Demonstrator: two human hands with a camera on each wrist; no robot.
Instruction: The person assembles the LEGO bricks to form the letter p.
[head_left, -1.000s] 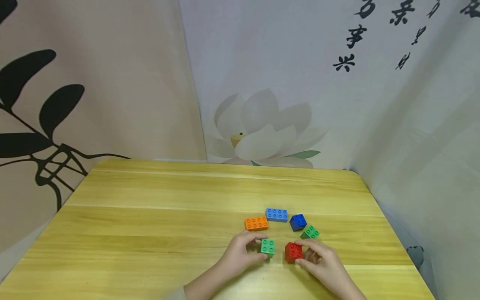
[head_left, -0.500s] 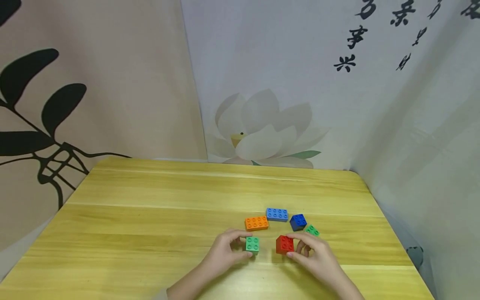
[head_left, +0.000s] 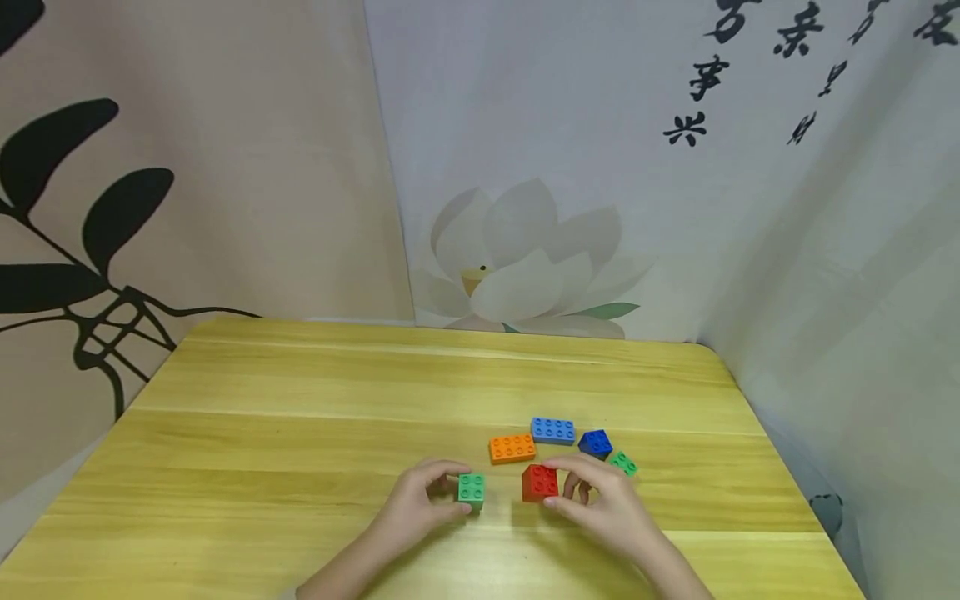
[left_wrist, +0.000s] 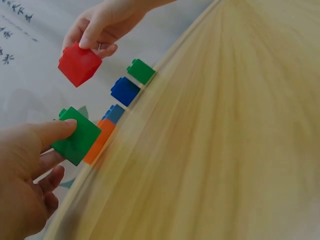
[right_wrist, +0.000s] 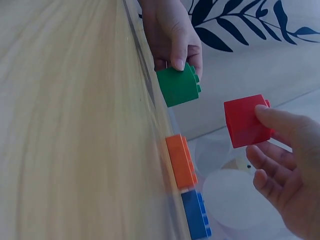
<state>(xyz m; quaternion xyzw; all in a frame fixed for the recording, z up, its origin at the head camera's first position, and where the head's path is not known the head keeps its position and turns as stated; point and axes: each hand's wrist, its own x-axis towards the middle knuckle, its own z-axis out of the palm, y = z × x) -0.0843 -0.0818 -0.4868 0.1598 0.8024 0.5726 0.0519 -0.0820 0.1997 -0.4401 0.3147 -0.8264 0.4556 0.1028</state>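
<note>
In the head view my left hand (head_left: 415, 506) pinches a green building block (head_left: 471, 492) between thumb and fingers, studs upward. To its right, my right hand (head_left: 603, 502) grips a red building block (head_left: 540, 483) the same way. A gap separates the two blocks. The left wrist view shows the thumb pressed on the side of the green block (left_wrist: 77, 137), and the red block (left_wrist: 80, 65) raised off the table. From the right wrist view, the red block (right_wrist: 246, 121) also hangs in the air, pinched by thumb and fingers.
Beyond the hands on the wooden table (head_left: 300, 433) lie an orange block (head_left: 512, 448), a light blue block (head_left: 552, 430), a dark blue block (head_left: 596, 443) and a second green block (head_left: 623, 463), partly behind the right hand. A printed curtain (head_left: 540, 125) hangs behind the table.
Both hands have moved left with their blocks, the green one further than the red one at first. The blocks on the table stay where they were.
</note>
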